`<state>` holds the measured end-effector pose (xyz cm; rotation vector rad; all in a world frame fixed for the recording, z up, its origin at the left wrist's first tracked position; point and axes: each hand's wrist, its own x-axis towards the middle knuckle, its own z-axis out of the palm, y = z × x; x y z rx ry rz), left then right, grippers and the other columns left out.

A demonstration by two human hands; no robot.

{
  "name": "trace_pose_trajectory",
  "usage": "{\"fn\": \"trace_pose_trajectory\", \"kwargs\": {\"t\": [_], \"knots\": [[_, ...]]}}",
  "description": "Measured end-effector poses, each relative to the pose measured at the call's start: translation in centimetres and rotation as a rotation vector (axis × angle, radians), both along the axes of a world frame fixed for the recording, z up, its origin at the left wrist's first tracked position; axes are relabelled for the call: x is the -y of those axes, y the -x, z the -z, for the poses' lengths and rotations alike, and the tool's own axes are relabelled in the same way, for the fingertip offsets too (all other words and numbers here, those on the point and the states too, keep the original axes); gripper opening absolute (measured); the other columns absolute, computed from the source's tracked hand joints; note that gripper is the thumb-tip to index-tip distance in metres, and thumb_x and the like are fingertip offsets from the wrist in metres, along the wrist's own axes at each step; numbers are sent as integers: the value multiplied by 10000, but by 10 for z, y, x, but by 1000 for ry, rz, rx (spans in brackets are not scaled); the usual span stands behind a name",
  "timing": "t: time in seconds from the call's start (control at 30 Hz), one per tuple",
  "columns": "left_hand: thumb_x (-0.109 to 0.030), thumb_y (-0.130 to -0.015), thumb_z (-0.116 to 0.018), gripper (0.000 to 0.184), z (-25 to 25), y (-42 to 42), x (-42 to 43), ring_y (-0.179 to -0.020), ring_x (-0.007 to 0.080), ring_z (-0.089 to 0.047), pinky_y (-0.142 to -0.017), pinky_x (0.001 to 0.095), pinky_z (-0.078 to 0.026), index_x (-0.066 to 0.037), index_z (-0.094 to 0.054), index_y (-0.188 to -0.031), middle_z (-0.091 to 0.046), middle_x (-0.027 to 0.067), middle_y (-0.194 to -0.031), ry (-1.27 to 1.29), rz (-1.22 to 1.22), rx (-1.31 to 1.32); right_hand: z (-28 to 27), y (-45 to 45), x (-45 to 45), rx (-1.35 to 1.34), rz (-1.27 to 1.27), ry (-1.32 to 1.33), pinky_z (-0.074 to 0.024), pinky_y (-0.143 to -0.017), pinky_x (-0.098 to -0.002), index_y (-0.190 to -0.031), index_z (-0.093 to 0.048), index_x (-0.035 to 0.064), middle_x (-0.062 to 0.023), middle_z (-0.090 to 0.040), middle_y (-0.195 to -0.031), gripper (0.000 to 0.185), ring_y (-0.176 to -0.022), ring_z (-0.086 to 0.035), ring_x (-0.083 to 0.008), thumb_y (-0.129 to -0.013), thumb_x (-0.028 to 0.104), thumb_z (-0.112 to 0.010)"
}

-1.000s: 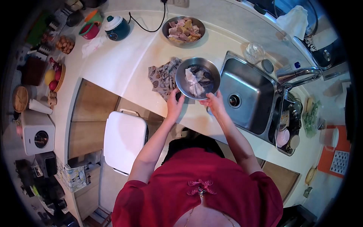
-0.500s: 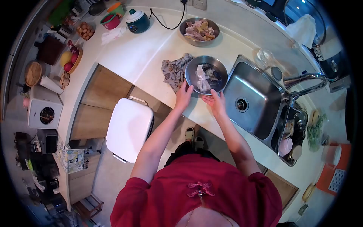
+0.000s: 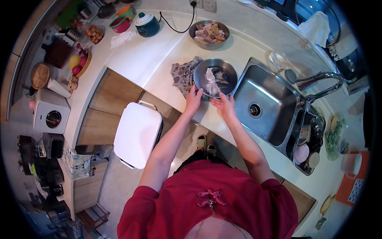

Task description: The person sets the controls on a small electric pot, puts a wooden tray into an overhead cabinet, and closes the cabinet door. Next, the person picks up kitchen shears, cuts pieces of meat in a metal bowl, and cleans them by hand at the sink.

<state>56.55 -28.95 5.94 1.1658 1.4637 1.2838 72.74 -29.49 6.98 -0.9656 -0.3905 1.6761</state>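
A stainless steel bowl (image 3: 200,73) is at the counter's front edge, left of the sink. In it lie a pale, whitish piece (image 3: 211,81) and darker, greyish pieces (image 3: 224,76) whose kind I cannot make out. My left hand (image 3: 193,99) grips the near left side of the bowl, thumb at the rim. On the near right side, my right hand (image 3: 224,104) holds it with fingers reaching under the edge. A patterned cloth (image 3: 183,75) lies crumpled against the bowl's left side.
To the right is a steel sink (image 3: 274,99) with a faucet (image 3: 324,77) and a dish rack (image 3: 308,139). Behind stands a bowl of raw meat pieces (image 3: 209,44). A blue-green lidded pot (image 3: 147,25) sits further left. A white-lidded bin (image 3: 137,133) stands below the counter.
The view has shifted slightly. Both hands stay on the bowl, and its contents look the same.
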Motion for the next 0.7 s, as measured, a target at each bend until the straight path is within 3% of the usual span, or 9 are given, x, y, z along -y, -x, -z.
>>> {"fn": "trace_pose_trajectory", "kwargs": {"t": [0.07,0.13,0.17,0.4,0.47,0.7], "knots": [[-260,-902,-544,470,0,0,-1,-943,211,-602,-835,306,-455,-21,-446,-1295,-628,144,-1054,23,-1,-3,5,-1,-1,-2,-11,-19,-558,-636,-423,-1246,-220,10,-219,-541,-1047,584,-744,-648,-354,-853,150,-628],[-209,-929,-523,451,2,1,-3,-916,104,-541,-804,233,-426,-12,-413,-1319,-605,60,-1056,72,-4,-53,3,1,1,6,-3,-4,-558,-654,-424,-1217,-269,29,-211,-550,-1028,526,-767,-646,-350,-857,159,-628],[-210,-934,-513,462,3,2,-3,-921,107,-542,-814,235,-426,-15,-401,-1337,-600,66,-1083,72,8,-40,2,2,2,14,-3,12,-559,-672,-424,-1188,-319,47,-202,-559,-1009,468,-791,-644,-346,-861,169,-629],[-196,-938,-498,488,3,3,-5,-987,116,-529,-858,236,-415,-7,-366,-1368,-561,87,-1179,54,16,24,-1,2,4,60,-5,3,-552,-645,-407,-1192,-314,50,-200,-564,-1033,464,-760,-650,-336,-868,165,-626],[-253,-921,-512,520,11,5,-6,-1065,200,-549,-916,297,-407,-12,-381,-1362,-570,161,-1199,20,-11,49,1,2,4,16,-29,-20,-552,-623,-391,-1235,-242,21,-194,-535,-1060,572,-720,-648,-315,-851,152,-645],[-270,-925,-499,552,14,10,-15,-1145,231,-510,-960,308,-379,17,-346,-1371,-513,189,-1272,13,28,20,2,3,5,74,-36,-36,-551,-609,-360,-1197,-271,23,-184,-543,-1041,524,-716,-648,-287,-853,153,-644]]}}
